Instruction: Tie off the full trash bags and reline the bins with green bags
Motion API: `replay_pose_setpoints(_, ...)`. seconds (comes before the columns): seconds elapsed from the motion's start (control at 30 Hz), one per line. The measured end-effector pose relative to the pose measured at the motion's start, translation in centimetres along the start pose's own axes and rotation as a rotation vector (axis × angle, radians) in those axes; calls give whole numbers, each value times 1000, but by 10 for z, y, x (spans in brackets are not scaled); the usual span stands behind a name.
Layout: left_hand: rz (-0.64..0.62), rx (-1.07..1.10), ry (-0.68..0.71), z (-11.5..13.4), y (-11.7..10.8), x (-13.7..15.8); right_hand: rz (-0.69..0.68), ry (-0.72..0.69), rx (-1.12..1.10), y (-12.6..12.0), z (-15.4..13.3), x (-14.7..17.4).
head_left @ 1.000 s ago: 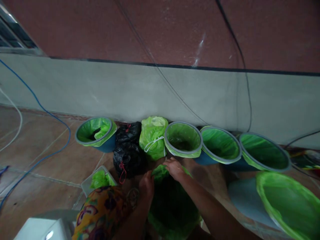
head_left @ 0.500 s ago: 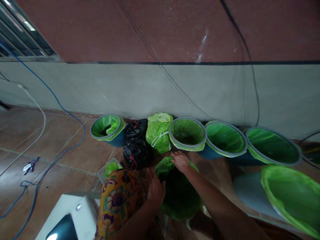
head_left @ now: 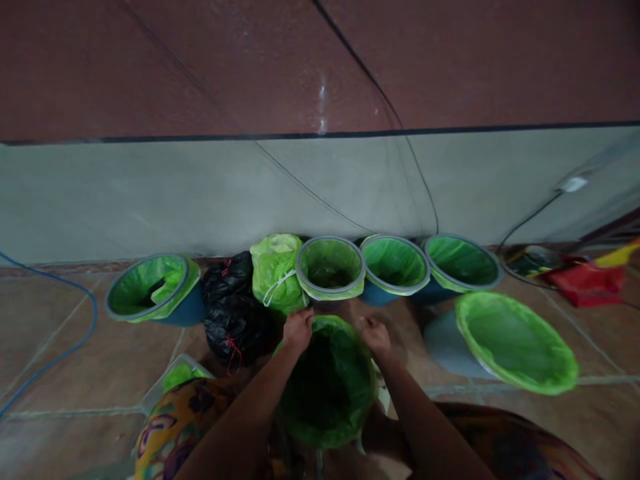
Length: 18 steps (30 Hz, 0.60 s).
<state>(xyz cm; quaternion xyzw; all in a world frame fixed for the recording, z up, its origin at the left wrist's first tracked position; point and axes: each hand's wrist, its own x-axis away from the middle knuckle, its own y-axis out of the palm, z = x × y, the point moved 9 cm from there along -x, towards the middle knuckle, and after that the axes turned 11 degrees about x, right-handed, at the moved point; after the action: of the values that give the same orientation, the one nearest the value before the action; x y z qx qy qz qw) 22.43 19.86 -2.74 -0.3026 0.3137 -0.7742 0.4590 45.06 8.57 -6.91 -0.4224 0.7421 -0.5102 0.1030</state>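
A bin lined with a green bin liner (head_left: 325,430) stands upright between my legs, its inside dark. At its far left rim my left hand (head_left: 299,331) is closed on the liner's edge. Across the opening, my right hand (head_left: 376,335) has its fingers pinched together at the far right rim, on the liner's edge. Just beyond stands a bin with a grey rim ring (head_left: 330,290) over its green liner. A tied green bag (head_left: 277,273) with white drawstrings sits left of that, beside black bags (head_left: 235,327) with red ties.
Along the wall stand more lined bins, one at the left (head_left: 190,303) and two at the right (head_left: 395,290). A grey bin (head_left: 450,343) with a folded-over liner is nearer on the right. A small clear tub (head_left: 165,380), a blue cable (head_left: 93,320) and a red dustpan (head_left: 585,283) lie about.
My left hand has moved up from the bin's left side to its far left rim. My right hand has shifted to the far right rim. The view has turned right.
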Motion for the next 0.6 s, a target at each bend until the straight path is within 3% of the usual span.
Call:
replay_pose_setpoints(0.1, -11, 2, 11, -9, 2, 1, -63, -24, -63, 12, -6, 7)
replay_pose_setpoints(0.3, -12, 2, 54, -17, -4, 1, -8, -103, 45, 19, -17, 31)
replay_pose_setpoints(0.6, -256, -176, 120, -18, -3, 0, -6, -202, 4, 31, -3, 33)
